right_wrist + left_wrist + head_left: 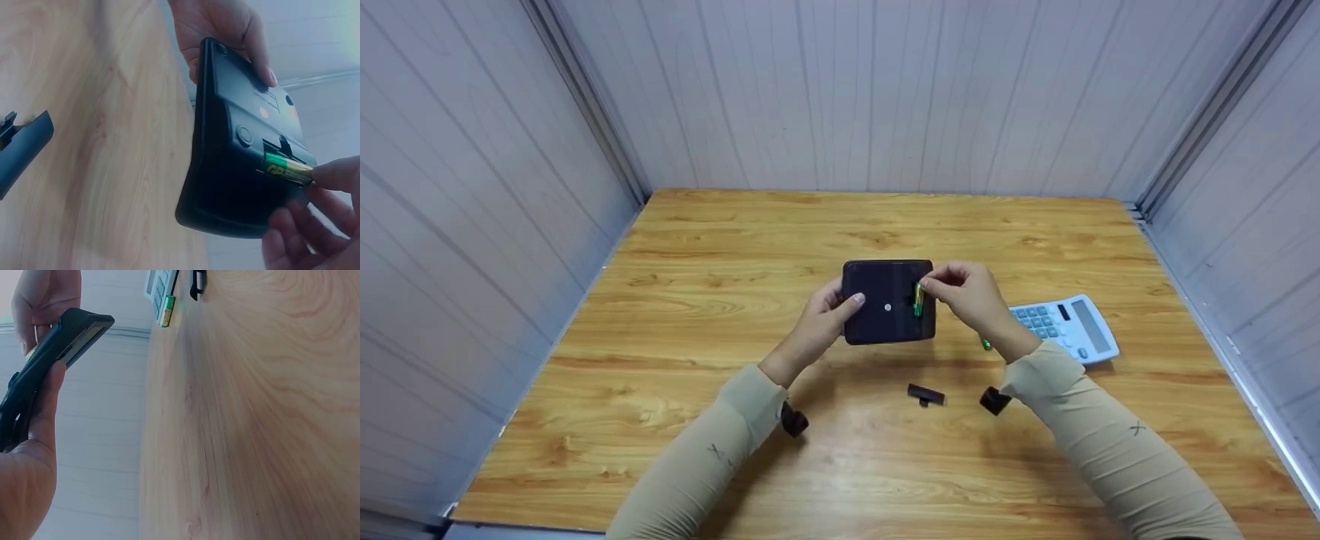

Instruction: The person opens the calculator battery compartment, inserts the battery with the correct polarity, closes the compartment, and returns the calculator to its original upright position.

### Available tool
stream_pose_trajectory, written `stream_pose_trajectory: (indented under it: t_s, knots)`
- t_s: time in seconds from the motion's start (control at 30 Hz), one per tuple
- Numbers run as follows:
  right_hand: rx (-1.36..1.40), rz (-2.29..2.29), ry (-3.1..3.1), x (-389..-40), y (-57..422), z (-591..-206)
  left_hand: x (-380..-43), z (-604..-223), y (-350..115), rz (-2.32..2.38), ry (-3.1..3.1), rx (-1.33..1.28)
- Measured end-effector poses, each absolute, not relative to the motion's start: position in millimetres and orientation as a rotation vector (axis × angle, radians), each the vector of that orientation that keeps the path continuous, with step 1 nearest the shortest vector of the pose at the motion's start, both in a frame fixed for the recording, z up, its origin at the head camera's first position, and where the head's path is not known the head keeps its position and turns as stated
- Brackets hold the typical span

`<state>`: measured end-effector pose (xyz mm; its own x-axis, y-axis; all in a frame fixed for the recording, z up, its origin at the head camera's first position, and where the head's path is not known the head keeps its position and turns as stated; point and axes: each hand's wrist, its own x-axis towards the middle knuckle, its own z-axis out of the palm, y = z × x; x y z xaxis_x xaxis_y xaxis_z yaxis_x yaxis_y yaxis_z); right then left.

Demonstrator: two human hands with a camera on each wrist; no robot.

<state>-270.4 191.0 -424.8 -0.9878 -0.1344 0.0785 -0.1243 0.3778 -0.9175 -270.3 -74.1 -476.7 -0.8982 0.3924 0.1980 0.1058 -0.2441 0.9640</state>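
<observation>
Left hand (820, 319) gripped the likely light, stiff device (877, 319) by its near edge; right hand (971, 296) pinched the slick-looking battery (287, 169).

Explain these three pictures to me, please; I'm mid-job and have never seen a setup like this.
There is no machine here, just a person's two bare hands. The wide picture comes from the head, looking forward and down; the other two come from the left and right wrists.

The left hand holds a black, flat, squarish plastic device. The right hand pinches a green-and-gold cylindrical battery at the open slot in its back; whether it is fully seated, I can't tell.

On the wood-grain tabletop lie a white plastic calculator with pale blue keys, a second green-and-gold battery near it, and a small black plastic cover.
</observation>
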Motion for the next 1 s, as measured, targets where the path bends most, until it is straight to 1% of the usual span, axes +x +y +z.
stream_pose_trajectory:
  t_s: [0.2,0.33,0.5,0.73,1.0]
  knots:
    - [-0.046,-1.697,2.422,-277,197,-424,-272,-478,-74,2.257,1.795,0.598]
    - [0.023,-1.747,2.214,-281,199,-427,-272,-478,-73,2.258,1.788,0.589]
    - [0.020,-1.778,2.098,-281,199,-432,-272,-479,-72,2.258,1.778,0.598]
    - [0.040,-1.753,2.150,-279,197,-433,-272,-481,-73,2.248,1.784,0.607]
    - [-0.071,-1.724,2.305,-274,193,-437,-271,-482,-73,2.258,1.779,0.582]
